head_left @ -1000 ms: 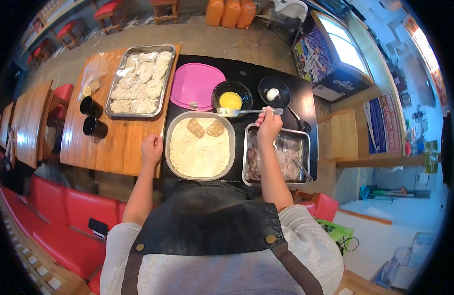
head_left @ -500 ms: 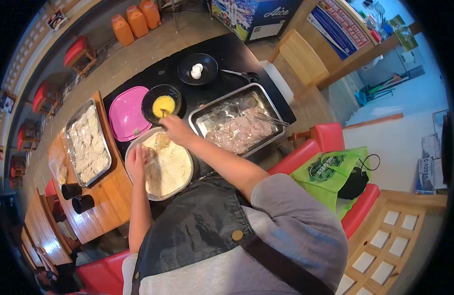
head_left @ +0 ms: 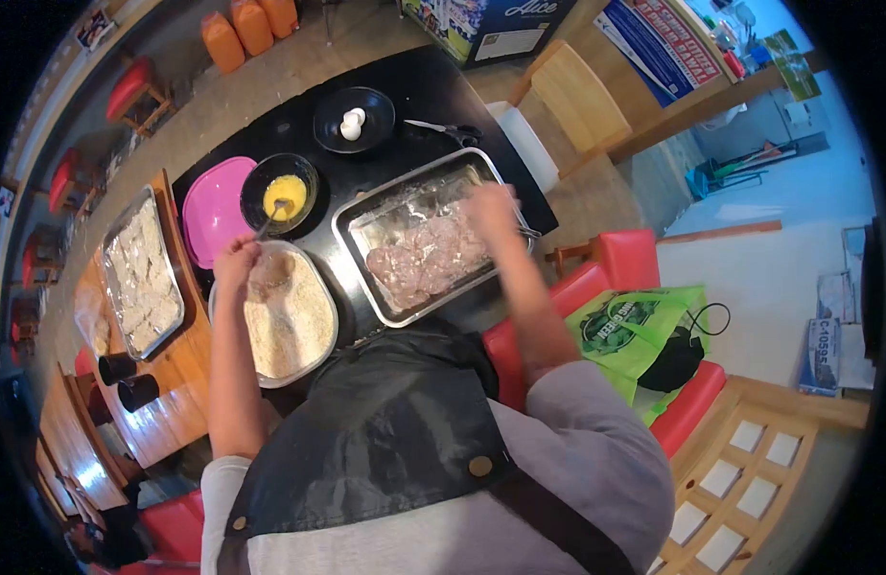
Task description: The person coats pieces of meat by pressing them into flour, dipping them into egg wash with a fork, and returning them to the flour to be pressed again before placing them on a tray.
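Observation:
My left hand [head_left: 237,261] is closed on the handle of a utensil [head_left: 270,222], whose tip rests in yellow beaten egg [head_left: 286,196] inside a black bowl [head_left: 309,171]. Just below that hand is a white tub [head_left: 332,331] of pale breading crumbs [head_left: 291,321]. Over the right end of a metal tray [head_left: 393,320] holding raw meat pieces [head_left: 429,259], my right hand [head_left: 491,209] is blurred, its fingers not clear. Tongs lay at that end of the tray; now they are mostly hidden behind the hand.
A pink lid [head_left: 213,216] lies left of the egg bowl. Behind are a black bowl [head_left: 328,115] with eggshells [head_left: 351,125] and scissors [head_left: 448,129]. At left stand a tray of breaded pieces [head_left: 141,278] and black cups [head_left: 136,391]. A green bag [head_left: 620,331] sits right.
My right hand has left the egg bowl and moved right to the meat tray. My left hand has risen from the crumbs to the utensil handle. The view has shifted slightly.

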